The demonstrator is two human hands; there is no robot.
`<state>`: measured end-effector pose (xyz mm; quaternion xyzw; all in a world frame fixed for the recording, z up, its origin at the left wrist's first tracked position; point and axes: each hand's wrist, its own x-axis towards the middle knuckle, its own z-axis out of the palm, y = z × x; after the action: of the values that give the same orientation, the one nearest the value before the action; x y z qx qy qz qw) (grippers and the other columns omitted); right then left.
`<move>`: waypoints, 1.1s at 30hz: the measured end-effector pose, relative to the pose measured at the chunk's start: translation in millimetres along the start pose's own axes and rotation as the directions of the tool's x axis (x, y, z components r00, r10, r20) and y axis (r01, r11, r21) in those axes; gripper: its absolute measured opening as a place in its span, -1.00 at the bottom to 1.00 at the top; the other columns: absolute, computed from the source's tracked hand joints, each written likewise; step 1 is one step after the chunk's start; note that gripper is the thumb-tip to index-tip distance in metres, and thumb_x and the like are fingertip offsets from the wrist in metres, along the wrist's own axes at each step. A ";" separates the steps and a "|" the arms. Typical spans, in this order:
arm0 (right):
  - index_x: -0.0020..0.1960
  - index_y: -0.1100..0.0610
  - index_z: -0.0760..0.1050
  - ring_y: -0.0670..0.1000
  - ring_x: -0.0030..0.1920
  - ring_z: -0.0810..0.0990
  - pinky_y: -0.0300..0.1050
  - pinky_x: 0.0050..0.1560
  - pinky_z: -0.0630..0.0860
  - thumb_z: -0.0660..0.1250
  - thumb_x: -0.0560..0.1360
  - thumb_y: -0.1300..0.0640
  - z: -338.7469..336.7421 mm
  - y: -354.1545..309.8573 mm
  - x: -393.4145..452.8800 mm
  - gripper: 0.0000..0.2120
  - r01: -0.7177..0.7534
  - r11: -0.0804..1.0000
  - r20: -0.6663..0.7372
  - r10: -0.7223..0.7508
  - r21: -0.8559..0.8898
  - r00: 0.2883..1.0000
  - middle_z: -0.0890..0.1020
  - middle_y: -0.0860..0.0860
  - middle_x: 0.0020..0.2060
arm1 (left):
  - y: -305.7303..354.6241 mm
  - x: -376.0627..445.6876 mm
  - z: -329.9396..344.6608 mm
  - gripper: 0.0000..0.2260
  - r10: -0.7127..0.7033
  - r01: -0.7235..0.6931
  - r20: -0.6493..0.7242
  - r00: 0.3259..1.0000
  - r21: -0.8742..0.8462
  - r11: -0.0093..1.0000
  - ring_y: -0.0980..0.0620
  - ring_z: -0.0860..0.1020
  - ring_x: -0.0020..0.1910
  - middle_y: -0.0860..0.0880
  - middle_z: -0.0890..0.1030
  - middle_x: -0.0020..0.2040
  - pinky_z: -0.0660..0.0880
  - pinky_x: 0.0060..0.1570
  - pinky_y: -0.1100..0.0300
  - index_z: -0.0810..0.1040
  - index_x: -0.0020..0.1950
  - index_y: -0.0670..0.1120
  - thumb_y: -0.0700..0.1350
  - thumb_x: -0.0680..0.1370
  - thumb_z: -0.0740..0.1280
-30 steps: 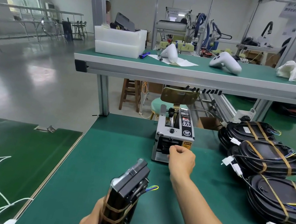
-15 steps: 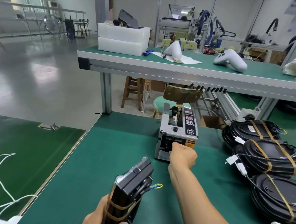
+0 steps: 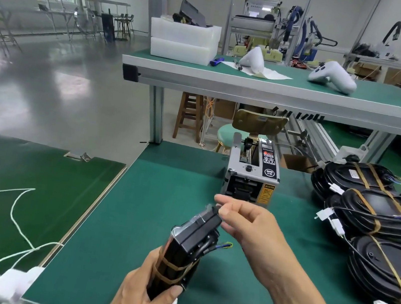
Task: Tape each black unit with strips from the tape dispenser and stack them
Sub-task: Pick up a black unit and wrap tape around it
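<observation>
Close against the body, at the bottom of the view, gripped the black unit by its lower end in the left hand, fingers and thumb curled round it. Held it on edge, tilted away, above the green worktop rather than resting on it. Already carried one brown tape band round that lower end, just above the gripping fingers.

At the unit's upper corner, pinched thumb and forefinger of the right hand together, apparently on a tape strip too thin and blurred to make out; left the other fingers loosely spread. Judged this to be the second band going on: upper end bare of brown tape, so one wrap done and one wanted before this unit could join the rest.

Just beyond the right hand, stood the tape dispenser on the worktop with its mouth facing the person; could not tell whether a fresh strip waited there.

Farther right, lay the taped units, overlapping in a leaning row, each crossed by brown bands. Counted several finished. Saw no untaped units waiting anywhere on the worktop, so could not say how many remained after the one in hand.
</observation>
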<state>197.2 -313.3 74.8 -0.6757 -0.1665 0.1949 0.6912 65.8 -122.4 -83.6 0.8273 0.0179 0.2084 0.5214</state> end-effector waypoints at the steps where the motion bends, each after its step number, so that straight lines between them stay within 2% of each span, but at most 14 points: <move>1: -0.27 0.02 0.68 -0.22 0.22 0.64 -0.15 0.29 0.50 0.53 0.44 0.09 3.6 -6.2 -5.0 -0.88 0.014 0.999 0.038 -0.013 -0.039 0.999 0.70 -0.16 0.20 | 1.0 -0.1 -0.1 -0.37 -0.001 0.001 0.008 1.000 -0.003 1.000 0.20 0.71 0.08 0.22 0.73 0.11 0.54 0.08 0.45 0.32 0.53 0.44 0.40 0.50 0.44; 4: -0.27 0.05 0.67 -0.25 0.23 0.62 -0.20 0.29 0.48 0.50 0.53 0.23 9.0 -12.8 -9.7 -0.79 0.040 0.991 0.086 -0.029 -0.128 0.996 0.67 -0.11 0.24 | 1.6 -0.9 0.3 -0.40 0.013 -0.013 0.011 1.000 -0.004 1.000 0.21 0.71 0.08 0.23 0.73 0.12 0.53 0.07 0.46 0.35 0.52 0.41 0.40 0.51 0.44; 8: -0.23 0.11 0.67 -0.25 0.15 0.67 -0.34 0.16 0.51 0.48 0.54 0.24 7.9 -14.5 -8.6 -0.83 0.038 0.986 0.101 -0.021 -0.164 0.995 0.65 -0.08 0.25 | -2.0 -1.7 0.6 -0.40 0.009 -0.010 0.028 1.000 0.017 1.000 0.19 0.70 0.10 0.22 0.72 0.13 0.54 0.07 0.42 0.34 0.54 0.38 0.38 0.53 0.43; 17: -0.27 0.10 0.68 -0.34 0.30 0.53 -0.17 0.24 0.44 0.50 0.51 0.27 8.3 -8.9 -2.1 -0.80 0.032 0.982 0.107 -0.012 -0.187 0.994 0.72 -0.07 0.12 | -12.2 -2.4 2.3 -0.36 -0.009 0.009 0.048 0.999 0.007 1.000 0.10 0.70 0.11 0.15 0.72 0.16 0.56 0.10 0.33 0.35 0.59 0.22 0.32 0.56 0.45; 22: -0.28 0.08 0.67 -0.35 0.31 0.52 0.01 0.47 0.37 0.50 0.51 0.24 9.4 -7.4 -0.9 -0.80 0.033 0.977 0.105 -0.011 -0.211 0.994 0.69 -0.04 0.19 | -13.8 -2.3 2.7 -0.36 -0.008 0.009 0.054 0.999 -0.012 1.000 0.06 0.70 0.14 0.13 0.72 0.18 0.59 0.14 0.23 0.36 0.59 0.16 0.30 0.57 0.46; 29: -0.29 0.09 0.68 -0.33 0.28 0.55 0.04 0.45 0.40 0.51 0.49 0.24 7.0 -2.9 1.8 -0.80 0.033 0.970 0.081 -0.014 -0.240 0.997 0.70 -0.09 0.17 | -12.6 -2.2 1.8 -0.37 -0.013 0.013 0.066 0.998 -0.005 1.000 0.09 0.71 0.08 0.15 0.73 0.10 0.56 0.08 0.32 0.36 0.58 0.17 0.30 0.57 0.45; 33: -0.30 0.08 0.68 -0.32 0.27 0.56 -0.04 0.37 0.42 0.51 0.48 0.23 7.2 -0.4 3.5 -0.81 0.039 0.963 0.068 -0.022 -0.265 0.997 0.69 -0.13 0.18 | -11.0 -2.2 1.3 -0.37 -0.002 0.002 0.052 0.999 -0.003 1.000 0.11 0.71 0.12 0.16 0.73 0.14 0.54 0.10 0.36 0.36 0.58 0.20 0.32 0.57 0.45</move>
<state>196.7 -305.3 75.3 -0.7533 -0.2237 0.1818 0.5912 66.4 -119.1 -94.3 0.8317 0.0047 0.1862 0.5230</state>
